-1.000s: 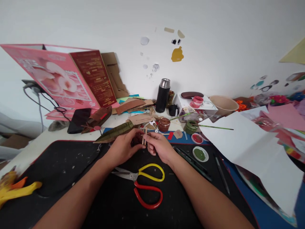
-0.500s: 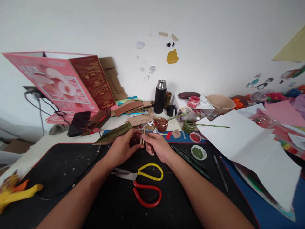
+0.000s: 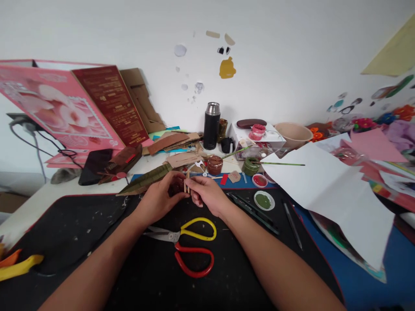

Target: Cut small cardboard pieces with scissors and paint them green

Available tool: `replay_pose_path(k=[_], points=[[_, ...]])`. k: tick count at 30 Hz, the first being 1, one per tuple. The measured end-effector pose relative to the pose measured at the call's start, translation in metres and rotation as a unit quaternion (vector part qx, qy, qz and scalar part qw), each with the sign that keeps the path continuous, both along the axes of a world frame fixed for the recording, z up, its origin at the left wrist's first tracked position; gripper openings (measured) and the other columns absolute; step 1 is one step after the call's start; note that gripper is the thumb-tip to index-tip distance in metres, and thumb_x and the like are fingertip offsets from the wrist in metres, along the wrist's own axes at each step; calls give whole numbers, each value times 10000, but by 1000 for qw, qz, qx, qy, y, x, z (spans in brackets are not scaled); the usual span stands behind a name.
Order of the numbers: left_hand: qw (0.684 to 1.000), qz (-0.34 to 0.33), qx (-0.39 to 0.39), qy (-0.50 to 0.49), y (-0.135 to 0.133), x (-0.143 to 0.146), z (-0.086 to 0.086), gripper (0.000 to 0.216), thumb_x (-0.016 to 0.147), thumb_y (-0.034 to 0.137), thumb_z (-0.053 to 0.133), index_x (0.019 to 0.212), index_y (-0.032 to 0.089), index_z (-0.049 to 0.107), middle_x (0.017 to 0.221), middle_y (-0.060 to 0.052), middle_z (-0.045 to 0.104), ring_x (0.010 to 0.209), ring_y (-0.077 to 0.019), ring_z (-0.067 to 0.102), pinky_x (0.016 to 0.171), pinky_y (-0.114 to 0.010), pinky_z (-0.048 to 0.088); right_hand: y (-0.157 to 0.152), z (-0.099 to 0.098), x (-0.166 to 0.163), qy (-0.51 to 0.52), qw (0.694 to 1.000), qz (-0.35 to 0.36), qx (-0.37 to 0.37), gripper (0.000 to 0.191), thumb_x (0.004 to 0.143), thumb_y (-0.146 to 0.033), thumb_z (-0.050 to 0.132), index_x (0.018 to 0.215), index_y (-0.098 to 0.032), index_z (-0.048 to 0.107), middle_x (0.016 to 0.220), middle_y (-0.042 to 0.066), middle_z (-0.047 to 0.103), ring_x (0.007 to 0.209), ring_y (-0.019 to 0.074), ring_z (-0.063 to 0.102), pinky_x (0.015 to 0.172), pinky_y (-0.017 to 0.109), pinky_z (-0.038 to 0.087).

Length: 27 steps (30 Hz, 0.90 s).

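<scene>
My left hand (image 3: 160, 196) and my right hand (image 3: 209, 194) meet above the far part of the black mat (image 3: 243, 268). Between their fingertips is a small piece with narrow, pale tan strips (image 3: 187, 185), perhaps cardboard or wood; fingers cover most of it. The right thumb and fingers pinch the strips. My left hand curls around the other side, closed on the same piece. Nearer to me lie scissors (image 3: 171, 236) with one yellow and one red handle, blades pointing left. A long green painted leaf shape (image 3: 145, 179) lies just beyond my left hand.
Behind the hands stand a brown paint jar (image 3: 214, 165), a green paint jar (image 3: 250, 166) with a brush across it, and a black thermos (image 3: 212, 129). Pens (image 3: 254, 214) and a lid of green paint (image 3: 264, 201) lie right. White paper (image 3: 324, 181) covers the right side.
The whole view has shifted a little, so things appear farther left and slightly higher. Both hands stay together on the small piece, with hardly any change in grip.
</scene>
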State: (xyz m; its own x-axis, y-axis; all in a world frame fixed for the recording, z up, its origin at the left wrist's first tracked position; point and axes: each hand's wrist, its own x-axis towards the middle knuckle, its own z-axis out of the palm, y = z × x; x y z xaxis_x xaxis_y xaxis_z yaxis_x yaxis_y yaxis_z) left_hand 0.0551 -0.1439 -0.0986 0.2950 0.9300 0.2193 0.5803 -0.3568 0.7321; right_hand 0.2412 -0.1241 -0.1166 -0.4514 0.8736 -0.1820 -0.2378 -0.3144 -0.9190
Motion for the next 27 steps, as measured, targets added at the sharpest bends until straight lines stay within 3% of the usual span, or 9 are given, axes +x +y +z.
replay_pose_path(k=[15,27], points=[[999,-34,-12,-23,-2,-1,1,402,918,381,718,1260,258,546,1053,-22,763,895,-201,710,813,-329,543,-1,1,-1,-3,1000,-24,10,552,692,-676,856,727,-204,572,464,-112,437,365,62,374,349,200,241],[1000,-16,-12,-17,0,-2,-2,380,912,348,724,1245,254,568,993,-9,749,834,-197,666,769,-322,494,0,-1,0,0,1000,-14,8,522,717,-654,845,775,-200,594,479,-108,452,372,67,377,351,202,240]])
